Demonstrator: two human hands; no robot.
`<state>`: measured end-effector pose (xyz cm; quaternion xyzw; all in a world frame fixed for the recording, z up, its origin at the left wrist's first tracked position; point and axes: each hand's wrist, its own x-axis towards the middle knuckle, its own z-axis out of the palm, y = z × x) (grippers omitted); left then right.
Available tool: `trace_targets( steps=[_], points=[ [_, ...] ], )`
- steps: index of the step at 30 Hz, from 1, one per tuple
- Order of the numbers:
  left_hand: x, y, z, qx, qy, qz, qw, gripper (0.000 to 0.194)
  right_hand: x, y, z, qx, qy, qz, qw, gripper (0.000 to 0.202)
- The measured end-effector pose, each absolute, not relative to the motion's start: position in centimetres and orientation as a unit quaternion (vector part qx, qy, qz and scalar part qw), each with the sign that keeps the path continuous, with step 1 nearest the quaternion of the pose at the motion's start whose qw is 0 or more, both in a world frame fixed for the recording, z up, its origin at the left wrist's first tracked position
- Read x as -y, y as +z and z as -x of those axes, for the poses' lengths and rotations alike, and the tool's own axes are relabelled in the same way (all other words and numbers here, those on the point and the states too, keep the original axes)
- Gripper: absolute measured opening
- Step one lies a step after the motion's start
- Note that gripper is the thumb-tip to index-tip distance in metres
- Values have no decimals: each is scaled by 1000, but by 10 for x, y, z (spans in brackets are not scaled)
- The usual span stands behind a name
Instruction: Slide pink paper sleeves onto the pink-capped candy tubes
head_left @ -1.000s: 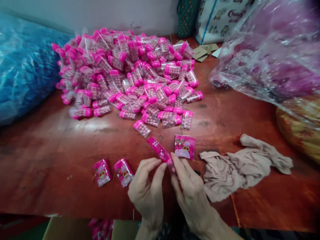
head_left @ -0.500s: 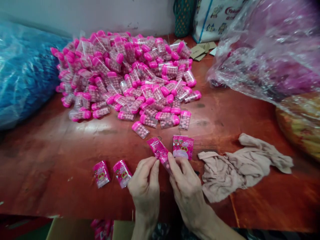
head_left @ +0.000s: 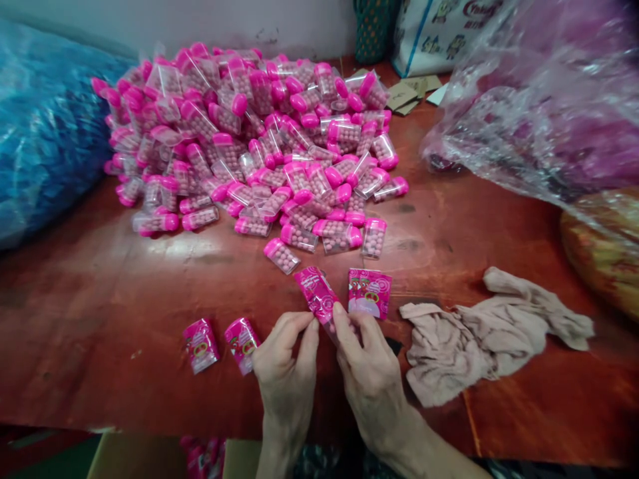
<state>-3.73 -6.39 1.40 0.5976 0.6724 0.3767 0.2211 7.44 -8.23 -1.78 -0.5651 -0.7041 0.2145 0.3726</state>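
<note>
- Left hand (head_left: 286, 362) and right hand (head_left: 370, 369) pinch a glossy pink printed plastic sleeve (head_left: 315, 289) between them, over the reddish wooden table (head_left: 100, 386).
- Two filled pink printed packets (head_left: 201, 346) lie leftward, seemingly done.
- Many clear, pink-capped plastic containers (head_left: 229, 153) lie unsleeved behind.

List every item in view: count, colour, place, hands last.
Table: 1, reddish, centre
Bottles: many, clear and pink, back centre
Held packet: 1, pink, front centre
Loose packets: 2, pink, front left
Wrappers: count unclear, pink, centre right
Cloth: 1, beige, front right
Scrap: 1, black, front right
Sack: 1, blue, far left
Plastic bag: 1, pink, far right
Bundle: 1, yellow, right edge
Printed bag: 1, white, back right
Pouch: 1, green, back right
Cards: several, brown, back right
Box: 1, brown, below front edge
Lower packets: several, pink, in box
Left hand: 1, on held packet
Right hand: 1, on held packet
</note>
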Motion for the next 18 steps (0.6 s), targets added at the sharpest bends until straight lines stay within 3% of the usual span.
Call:
trace_targets(
  steps=[14, 18],
  points=[
    [61, 12, 33, -688, 329, -610, 214, 13, 83, -17, -73, 708, 241, 556, 362, 50],
    [62, 6, 35, -694, 350, -574, 256, 10, 81, -20, -74, 703, 262, 556, 359, 51]
  ],
)
